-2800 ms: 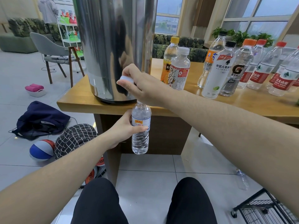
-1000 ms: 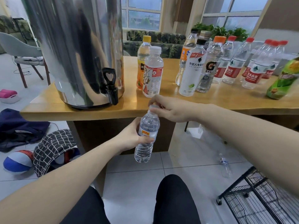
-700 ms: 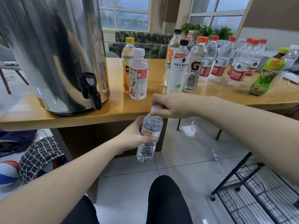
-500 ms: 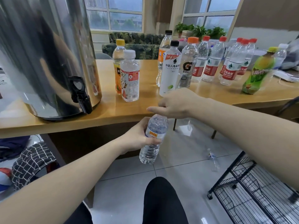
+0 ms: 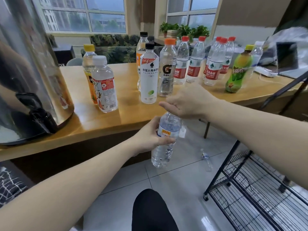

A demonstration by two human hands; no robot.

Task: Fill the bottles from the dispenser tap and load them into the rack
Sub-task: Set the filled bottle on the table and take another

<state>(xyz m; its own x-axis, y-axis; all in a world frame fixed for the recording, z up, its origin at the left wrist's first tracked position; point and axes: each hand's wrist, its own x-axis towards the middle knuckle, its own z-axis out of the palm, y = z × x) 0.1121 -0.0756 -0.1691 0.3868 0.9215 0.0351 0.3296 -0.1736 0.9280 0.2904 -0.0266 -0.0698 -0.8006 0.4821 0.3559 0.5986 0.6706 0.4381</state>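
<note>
The left hand [image 5: 150, 139] grips a small clear water bottle [image 5: 165, 140] around its label, held upright in front of the wooden surface [image 5: 126, 114]. The right hand [image 5: 188, 102] closes over the bottle's top, twisting the cap on. The bottle has come away from the dispenser tap [image 5: 40, 116] at far left, so filling looks finished. The black wire rack [image 5: 250, 189] waits at near right.
</note>
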